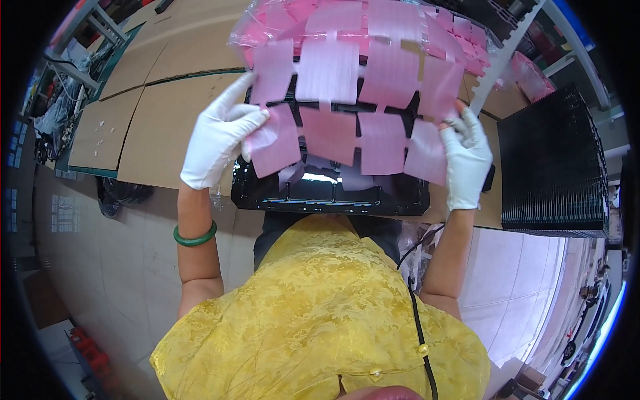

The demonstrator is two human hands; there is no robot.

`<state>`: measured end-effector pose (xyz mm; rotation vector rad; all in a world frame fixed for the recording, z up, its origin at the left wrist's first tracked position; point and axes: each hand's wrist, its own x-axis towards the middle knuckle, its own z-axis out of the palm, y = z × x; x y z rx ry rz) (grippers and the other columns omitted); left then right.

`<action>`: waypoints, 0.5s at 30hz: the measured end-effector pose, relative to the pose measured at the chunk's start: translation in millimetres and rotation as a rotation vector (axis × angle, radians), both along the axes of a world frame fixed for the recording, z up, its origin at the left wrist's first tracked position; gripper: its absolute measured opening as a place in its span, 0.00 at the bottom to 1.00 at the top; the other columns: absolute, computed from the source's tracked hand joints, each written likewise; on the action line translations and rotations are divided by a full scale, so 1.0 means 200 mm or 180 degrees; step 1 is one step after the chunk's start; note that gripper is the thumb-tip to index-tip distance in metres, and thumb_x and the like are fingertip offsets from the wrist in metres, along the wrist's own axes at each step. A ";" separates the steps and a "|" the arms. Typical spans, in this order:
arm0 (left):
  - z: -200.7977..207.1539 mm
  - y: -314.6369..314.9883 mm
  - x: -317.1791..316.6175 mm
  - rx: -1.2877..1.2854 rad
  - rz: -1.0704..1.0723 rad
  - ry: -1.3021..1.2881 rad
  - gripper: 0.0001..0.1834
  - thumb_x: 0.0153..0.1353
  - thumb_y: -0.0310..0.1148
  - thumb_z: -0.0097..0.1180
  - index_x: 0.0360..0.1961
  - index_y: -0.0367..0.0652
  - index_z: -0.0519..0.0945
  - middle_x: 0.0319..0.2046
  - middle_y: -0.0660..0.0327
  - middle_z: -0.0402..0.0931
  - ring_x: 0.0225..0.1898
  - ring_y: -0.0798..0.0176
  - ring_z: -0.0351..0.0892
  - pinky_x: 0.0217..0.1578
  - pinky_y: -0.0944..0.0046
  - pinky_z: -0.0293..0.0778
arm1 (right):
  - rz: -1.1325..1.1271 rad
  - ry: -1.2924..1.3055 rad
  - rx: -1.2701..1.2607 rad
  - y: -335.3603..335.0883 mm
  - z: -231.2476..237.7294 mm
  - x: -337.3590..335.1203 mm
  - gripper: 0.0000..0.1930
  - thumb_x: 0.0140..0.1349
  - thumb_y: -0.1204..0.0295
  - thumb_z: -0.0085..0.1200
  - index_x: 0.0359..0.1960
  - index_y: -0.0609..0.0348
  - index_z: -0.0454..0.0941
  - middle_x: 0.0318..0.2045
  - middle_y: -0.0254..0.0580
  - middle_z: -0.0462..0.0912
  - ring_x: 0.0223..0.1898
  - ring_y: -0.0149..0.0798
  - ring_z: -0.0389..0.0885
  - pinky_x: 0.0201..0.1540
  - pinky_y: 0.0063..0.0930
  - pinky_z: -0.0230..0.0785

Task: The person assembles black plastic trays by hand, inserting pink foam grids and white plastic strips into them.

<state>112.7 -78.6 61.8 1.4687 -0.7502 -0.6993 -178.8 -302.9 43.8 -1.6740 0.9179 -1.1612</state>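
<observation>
A pink sheet of linked square pads (327, 71) is stretched between my two white-gloved hands. My left hand (219, 139) pinches its left edge between thumb and fingers. At the opposite edge my right hand (467, 160) is closed on the sheet, with bare fingertips showing. Below the sheet lies a shiny black tray (333, 208), with ribs dividing it. The sheet hangs over most of the tray and hides its far part. A few pads at the near side look darker, down by the tray's inner surface.
A tall stack of black trays (553, 167) stands to the right. More pink sheets (467, 33) lie at the back, partly in clear plastic (250, 30). Brown cardboard (180, 127) covers the table on the left. A pale notched strip (510, 50) slants at the back right.
</observation>
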 end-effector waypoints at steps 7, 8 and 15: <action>-0.17 -0.03 0.06 0.0786 -0.0173 0.0276 0.42 0.62 0.31 0.69 0.74 0.30 0.61 0.30 0.63 0.85 0.17 0.78 0.72 0.15 0.76 0.59 | -0.0071 0.0887 0.0555 -0.01 -0.16 -0.01 0.27 0.63 0.77 0.61 0.66 0.65 0.74 0.36 0.35 0.86 0.30 0.21 0.78 0.34 0.16 0.71; -0.18 -0.03 0.07 0.0789 -0.0175 0.0279 0.42 0.62 0.31 0.69 0.74 0.30 0.61 0.30 0.63 0.85 0.17 0.78 0.72 0.15 0.76 0.59 | -0.0086 0.0999 0.0473 -0.01 -0.16 -0.01 0.28 0.62 0.76 0.62 0.65 0.66 0.74 0.33 0.36 0.87 0.27 0.21 0.77 0.33 0.17 0.71; -0.07 -0.02 0.08 0.1044 -0.0148 0.0369 0.47 0.61 0.36 0.70 0.75 0.30 0.57 0.32 0.59 0.84 0.19 0.75 0.75 0.18 0.75 0.65 | -0.0058 0.1309 0.0406 0.00 -0.15 -0.02 0.30 0.61 0.72 0.64 0.65 0.67 0.73 0.32 0.35 0.86 0.27 0.22 0.76 0.34 0.18 0.72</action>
